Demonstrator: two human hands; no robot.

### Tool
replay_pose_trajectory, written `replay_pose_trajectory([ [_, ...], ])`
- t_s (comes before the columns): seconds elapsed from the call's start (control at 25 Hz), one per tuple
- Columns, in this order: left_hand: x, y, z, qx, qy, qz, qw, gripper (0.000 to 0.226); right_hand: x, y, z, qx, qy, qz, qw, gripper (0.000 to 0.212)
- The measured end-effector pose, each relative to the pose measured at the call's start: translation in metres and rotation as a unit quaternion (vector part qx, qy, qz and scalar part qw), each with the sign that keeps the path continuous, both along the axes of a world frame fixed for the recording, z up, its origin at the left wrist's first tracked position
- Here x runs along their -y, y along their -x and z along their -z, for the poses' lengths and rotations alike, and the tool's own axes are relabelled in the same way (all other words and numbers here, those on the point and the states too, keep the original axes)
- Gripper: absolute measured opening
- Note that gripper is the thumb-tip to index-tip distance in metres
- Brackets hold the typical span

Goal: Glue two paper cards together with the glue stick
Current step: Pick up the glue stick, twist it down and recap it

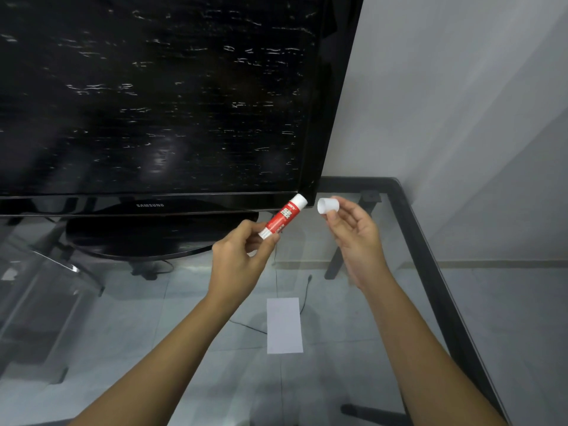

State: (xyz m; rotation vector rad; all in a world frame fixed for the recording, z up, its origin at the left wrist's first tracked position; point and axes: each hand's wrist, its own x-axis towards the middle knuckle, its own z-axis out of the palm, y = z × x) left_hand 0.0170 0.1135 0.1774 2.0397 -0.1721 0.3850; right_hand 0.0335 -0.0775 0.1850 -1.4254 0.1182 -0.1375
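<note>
Glue stick [284, 217] uncapped, both hands raised over the glass table [408, 216]. Our left hand [239, 256] is closed round the stick's lower end, thumb and fingertips pinching the white base, so the red barrel tilts up toward 1 o'clock with its open white tip clear of everything; gripping at the base likely leaves the fingers placed to twist the glue up. Our right hand [353, 232] is half open, thumb and forefinger pinching the white cap [328, 206], the other fingers loosely curled and holding nothing. Cap sits just beside the stick's tip, at its 3 o'clock, apart from it, mouth facing the tip: it reads as freshly pulled off along the stick's axis. One pale card [284, 325] lies flat on the glass at 6 o'clock from the hands, long side running away from us, square in front of the body, which puts it within easy reach for spreading. We see only this one sheet; whether a second card lies under it we cannot tell. A television [153, 103] on its stand fills the far side from 9 to 12 o'clock, well apart from the card. Judged stage: early, no glue on paper yet. Next the cap needs parking somewhere it will not roll.
</note>
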Motion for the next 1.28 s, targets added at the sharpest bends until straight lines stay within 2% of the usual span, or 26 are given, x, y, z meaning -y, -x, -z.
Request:
replay_pose_trajectory([
  [0.12, -0.002, 0.002, -0.004, 0.017, 0.014, 0.018, 1.0, 0.028, -0.001, -0.001, -0.001, 0.011, 0.025, 0.001, 1.0, 0.029],
  [0.44, -0.012, 0.004, -0.009, 0.034, -0.045, 0.094, 0.994, 0.04, 0.009, -0.001, -0.014, 0.03, 0.115, -0.073, 0.99, 0.028],
  [0.76, 0.001, 0.013, -0.007, 0.106, -0.044, 0.037, 0.993, 0.032, -0.004, 0.005, -0.025, 0.063, 0.128, -0.088, 0.986, 0.028],
  [0.84, 0.002, 0.013, -0.003, 0.096, -0.03, 0.035, 0.994, 0.031, -0.007, 0.006, -0.02, 0.04, 0.087, -0.087, 0.992, 0.035],
  [0.92, 0.001, 0.012, 0.006, 0.076, -0.026, 0.048, 0.996, 0.028, -0.009, 0.007, -0.008, -0.032, 0.023, -0.109, 0.993, 0.045],
  [0.96, 0.0, 0.012, 0.013, 0.057, -0.031, 0.055, 0.996, 0.026, -0.011, 0.008, -0.001, -0.067, 0.026, -0.122, 0.99, 0.046],
  [1.04, -0.002, 0.012, 0.03, -0.001, -0.054, 0.076, 0.996, 0.023, -0.012, 0.01, 0.017, -0.111, 0.057, -0.13, 0.984, 0.038],
  [1.16, -0.007, 0.016, 0.067, -0.065, -0.151, 0.13, 0.978, 0.03, -0.008, 0.016, 0.053, -0.134, 0.113, -0.099, 0.98, 0.025],
  [1.28, -0.02, 0.021, 0.114, -0.12, -0.186, 0.09, 0.971, 0.037, 0.003, 0.025, 0.091, -0.133, 0.208, -0.062, 0.967, 0.008],
])
